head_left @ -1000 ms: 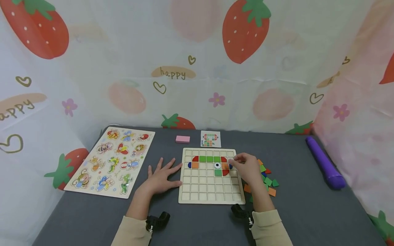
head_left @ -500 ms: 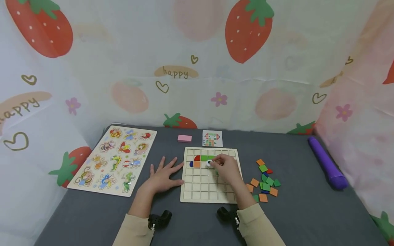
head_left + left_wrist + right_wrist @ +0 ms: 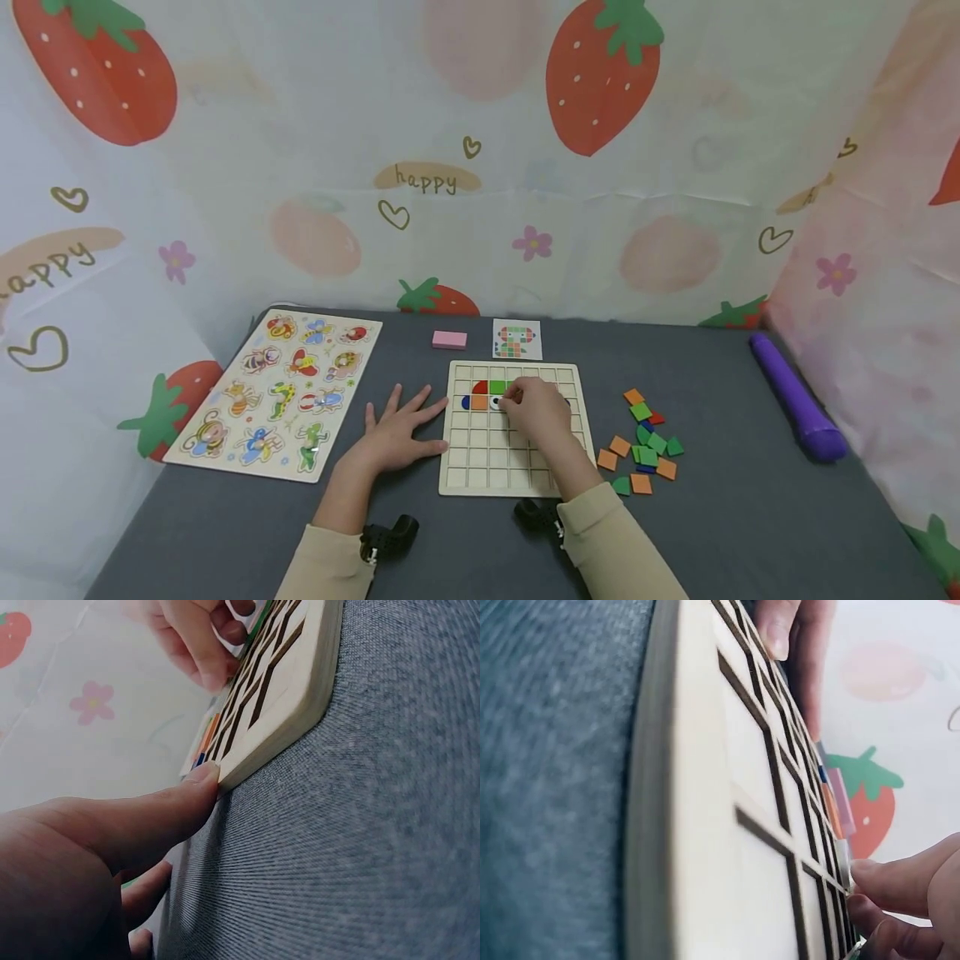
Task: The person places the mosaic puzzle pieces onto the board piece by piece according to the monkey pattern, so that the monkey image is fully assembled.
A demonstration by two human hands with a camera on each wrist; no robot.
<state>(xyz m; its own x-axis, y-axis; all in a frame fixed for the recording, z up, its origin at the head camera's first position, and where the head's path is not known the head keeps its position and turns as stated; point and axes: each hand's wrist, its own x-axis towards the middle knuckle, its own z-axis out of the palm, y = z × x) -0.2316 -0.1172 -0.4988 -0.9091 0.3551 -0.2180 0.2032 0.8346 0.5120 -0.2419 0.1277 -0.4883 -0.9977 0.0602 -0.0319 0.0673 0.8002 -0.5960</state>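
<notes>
A square wooden grid board (image 3: 487,477) lies on the grey cloth. My left hand (image 3: 392,440) is spread flat, its thumb and a fingertip touching the board's left edge; in the left wrist view the thumb (image 3: 172,810) presses on the board's corner side. My right hand (image 3: 542,410) is over the upper middle of the board, pinching a white eye tile (image 3: 495,402) just right of an orange tile (image 3: 478,402). Beside that sit a blue piece (image 3: 466,402) and, above, a red piece (image 3: 480,387) and a green tile (image 3: 497,387). The right hand hides the tiles under it.
Loose orange, green, blue and red tiles (image 3: 641,483) lie right of the board. A pattern card (image 3: 517,339) and a pink block (image 3: 449,340) are behind it. An insect puzzle board (image 3: 273,396) is at the left, a purple roll (image 3: 797,397) at the right.
My right hand has moved left across the board, from its right side to the upper middle, with the eye tile now beside the orange tile. My left hand has stayed at the board's edge.
</notes>
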